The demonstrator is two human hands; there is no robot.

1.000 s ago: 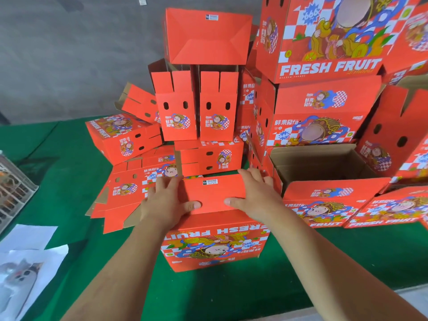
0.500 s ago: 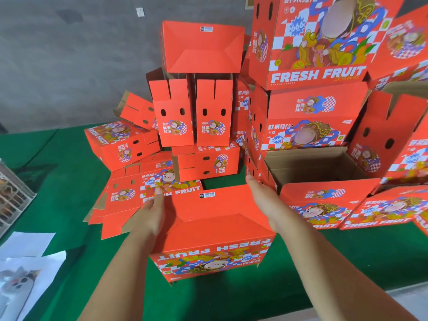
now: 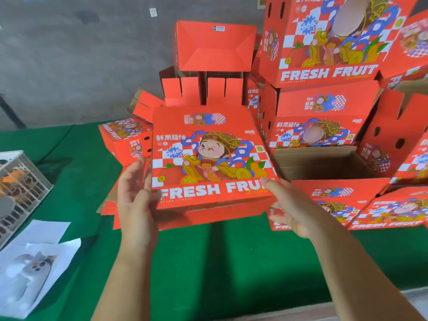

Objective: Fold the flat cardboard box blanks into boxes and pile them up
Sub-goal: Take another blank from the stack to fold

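Head view: folded red cardboard fruit box [image 3: 213, 158] held above green cloth surface [image 3: 231, 262], printed face toward camera; left hand [image 3: 134, 198] flat against its left side, fingers straight; right hand [image 3: 291, 209] at lower right corner, fingers relaxed, touching edge; flat red blanks [image 3: 111, 205] beneath; stacked red boxes [image 3: 319, 107] behind and right; white wire crate [image 3: 20, 181] far left

Green-clothed table [image 3: 208, 262]: boxes [image 3: 324, 200], papers [image 3: 34, 262], crate [image 3: 20, 188].

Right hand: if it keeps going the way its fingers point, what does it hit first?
The right hand already touches the held box at its lower right corner, so that box comes first.
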